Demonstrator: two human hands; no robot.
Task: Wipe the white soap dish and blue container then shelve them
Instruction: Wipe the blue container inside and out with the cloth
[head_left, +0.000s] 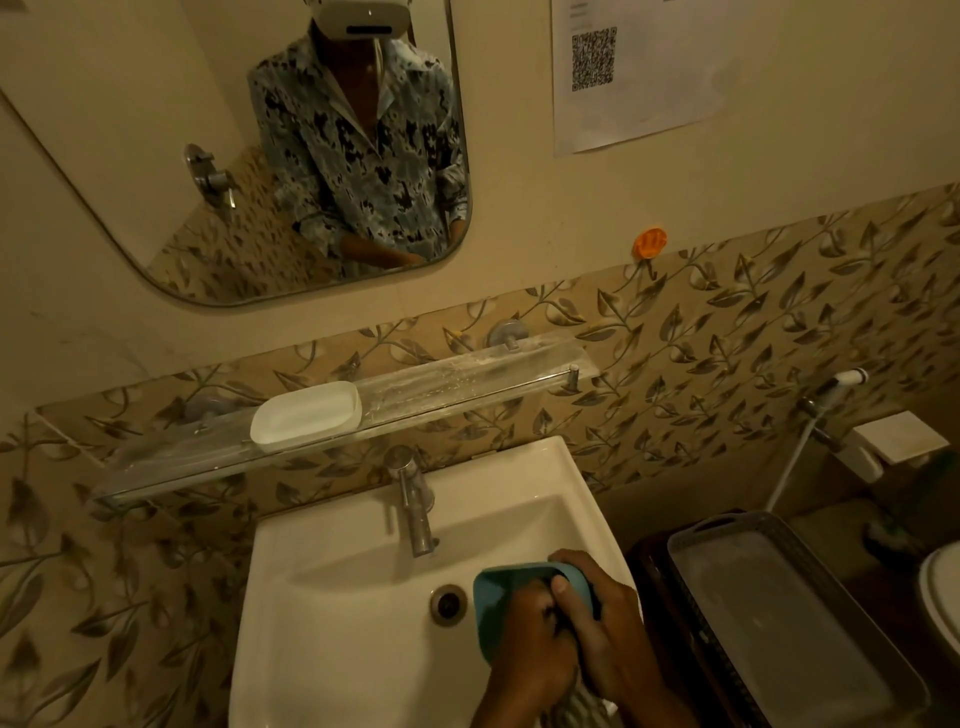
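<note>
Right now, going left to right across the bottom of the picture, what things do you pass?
White ceramic sink → round metal drain → blue plastic container → grey plastic basket.

The scene is dim and tinted a warm yellow-brown, the light seemingly falling from above and in front. The sink (337, 545) and the white soap dish (305, 414) are the brightest surfaces, with no hard glare. The lower right corner sinks into deep shadow. The wide lens bows the mirror (130, 130) and shelf (441, 384), and detail turns soft and grainy toward the edges.
</note>
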